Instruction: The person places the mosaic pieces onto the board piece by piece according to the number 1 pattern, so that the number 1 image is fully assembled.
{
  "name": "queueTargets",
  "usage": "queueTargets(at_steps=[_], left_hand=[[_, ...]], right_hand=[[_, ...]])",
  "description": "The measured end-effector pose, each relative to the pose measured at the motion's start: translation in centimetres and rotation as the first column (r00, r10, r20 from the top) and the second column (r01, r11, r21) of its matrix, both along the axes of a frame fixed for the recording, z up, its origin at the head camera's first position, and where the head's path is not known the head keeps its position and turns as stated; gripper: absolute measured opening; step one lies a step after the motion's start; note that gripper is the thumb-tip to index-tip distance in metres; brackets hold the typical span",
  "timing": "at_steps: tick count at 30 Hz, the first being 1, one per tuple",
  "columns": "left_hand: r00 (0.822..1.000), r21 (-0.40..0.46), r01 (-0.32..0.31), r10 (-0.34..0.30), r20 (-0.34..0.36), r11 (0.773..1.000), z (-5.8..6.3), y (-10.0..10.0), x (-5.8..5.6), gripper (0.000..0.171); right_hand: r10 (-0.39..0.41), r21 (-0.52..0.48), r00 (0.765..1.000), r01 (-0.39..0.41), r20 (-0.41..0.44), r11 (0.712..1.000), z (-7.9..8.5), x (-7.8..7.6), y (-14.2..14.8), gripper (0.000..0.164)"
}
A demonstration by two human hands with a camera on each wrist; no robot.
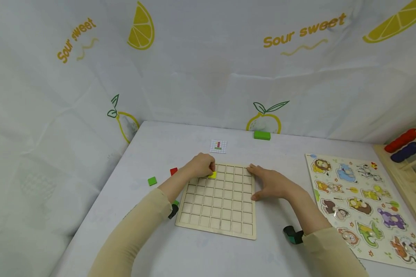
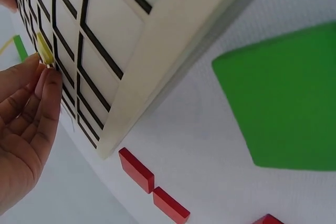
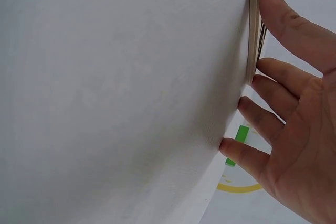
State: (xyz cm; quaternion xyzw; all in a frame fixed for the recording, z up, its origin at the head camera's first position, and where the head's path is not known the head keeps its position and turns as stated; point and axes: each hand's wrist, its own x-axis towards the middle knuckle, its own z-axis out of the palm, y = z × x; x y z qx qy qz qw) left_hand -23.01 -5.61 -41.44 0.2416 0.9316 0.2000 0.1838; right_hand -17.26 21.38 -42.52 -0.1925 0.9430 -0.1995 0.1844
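Observation:
A yellow tile (image 1: 212, 175) is pinched between the thumb and fingers of my left hand (image 1: 201, 165), at the upper left of a pale wooden grid board (image 1: 217, 230). The left wrist view shows the yellow tile (image 2: 44, 49) tilted against the grid, its lower end at the fingertips. Along the board's right edge, my right hand (image 1: 273, 183) rests with thumb and fingers spread, fingertips at the rim. In the right wrist view, the thumb of that hand (image 3: 302, 119) touches the board's edge (image 3: 253, 35). The visible grid cells hold no other tiles.
Left of the board lie a green tile (image 1: 152, 181) and red tiles (image 2: 136, 170), partly behind my left arm. Beyond the board is a small printed card (image 1: 218, 146), with a green block (image 1: 262, 135) farther back. An animal puzzle (image 1: 336, 196) and a wooden rack (image 1: 410, 192) stand right.

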Motion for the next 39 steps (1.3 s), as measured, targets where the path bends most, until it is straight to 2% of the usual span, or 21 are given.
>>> queueTargets(at_steps=[8, 16, 26, 29, 34, 39], left_hand=[[1.000, 0.042, 0.011, -0.011, -0.003, 0.999, 0.6, -1.4, -0.4, 0.007], [1.000, 0.101, -0.025, 0.023, 0.019, 0.995, 1.1, -4.1, -1.1, 0.013], [0.995, 0.088, -0.097, 0.096, 0.021, 0.991, 0.1, -6.9, -1.6, 0.013], [0.995, 0.085, -0.099, 0.098, 0.018, 0.991, 0.0, -7.5, -1.5, 0.014], [0.994, 0.074, -0.105, 0.101, 0.048, 0.992, 0.0, -8.2, -1.4, 0.018], [0.989, 0.063, -0.108, 0.101, 0.107, 0.992, -0.1, -8.8, -1.7, 0.028]], right_hand=[[-0.006, -0.010, 1.000, 0.007, 0.002, 1.000, 0.0, 0.1, 0.0, 0.097], [0.003, -0.029, 1.000, -0.003, -0.005, 1.000, 0.0, 0.3, -0.1, 0.098], [-0.002, -0.056, 1.000, 0.003, 0.017, 0.998, 0.0, 0.6, -0.2, 0.095], [-0.004, -0.060, 1.000, 0.005, 0.019, 0.998, -0.1, 0.7, -0.2, 0.094], [0.002, -0.050, 1.000, -0.001, 0.016, 0.999, -0.1, 0.9, -0.3, 0.094], [0.004, -0.045, 1.000, -0.004, 0.006, 0.999, -0.1, 0.8, -0.2, 0.094]])
